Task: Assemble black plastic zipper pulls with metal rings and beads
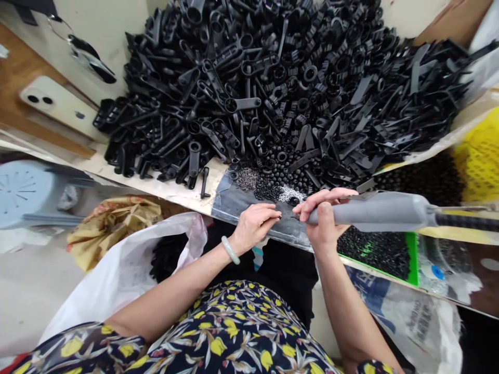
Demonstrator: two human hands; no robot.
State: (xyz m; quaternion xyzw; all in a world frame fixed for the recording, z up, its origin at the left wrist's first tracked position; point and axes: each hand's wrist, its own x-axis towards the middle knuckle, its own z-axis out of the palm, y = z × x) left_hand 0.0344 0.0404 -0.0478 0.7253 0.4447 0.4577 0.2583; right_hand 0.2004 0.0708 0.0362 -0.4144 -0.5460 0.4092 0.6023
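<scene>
Hands busy: right hand (325,221) clasps grey driver (385,212), left hand (253,224) pinches small black part (277,214); huge parts heap (280,88) at twelve o'clock looks undone.

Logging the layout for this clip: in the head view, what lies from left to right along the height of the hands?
Pale blue stool → crumpled tan paper bag → white plastic bag → left hand → right hand → grey power tool → green tray of small black parts.
</scene>
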